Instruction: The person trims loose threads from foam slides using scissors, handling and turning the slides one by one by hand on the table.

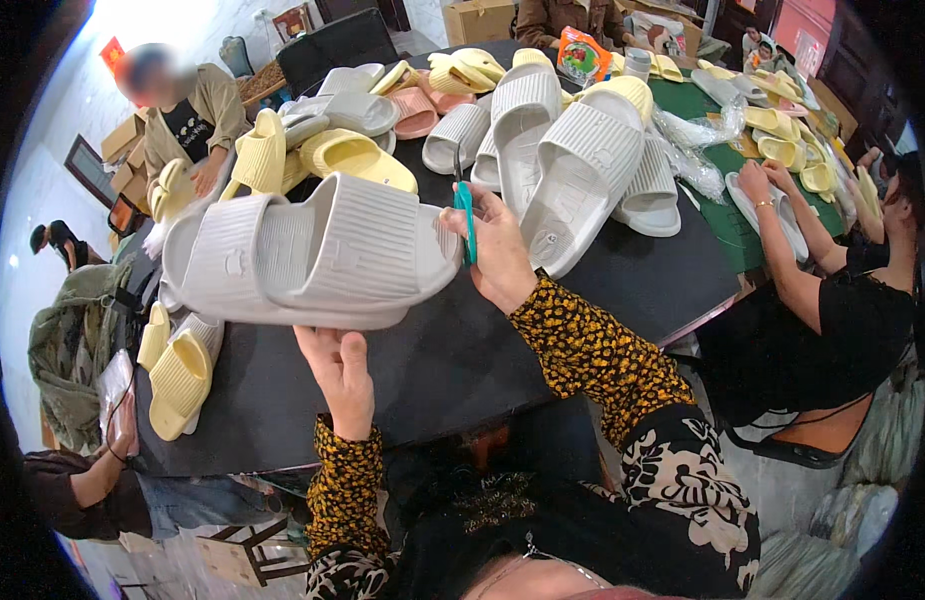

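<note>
A pair of light grey ribbed slide slippers [367, 245], set together facing opposite ways, is held up above the table. My left hand [342, 375] supports the pair from underneath; its thumb shows and some fingers are hidden behind the soles. In my right hand [502, 255] is a pair of small teal-handled scissors [465, 222], dark blade pointing up. That hand is closed round the handle, its fingertips against the right end of the slippers. Just beyond it, more large grey slides [587, 160] lean on one another.
Yellow slides [357, 158], pink slides [414, 112] and grey ones pile up along the far side of the black table [462, 370]. A yellow slide [182, 385] lies at the left edge. Clear plastic bags [697, 150] lie at right. Co-workers sit around; one at right handles grey slides [782, 215].
</note>
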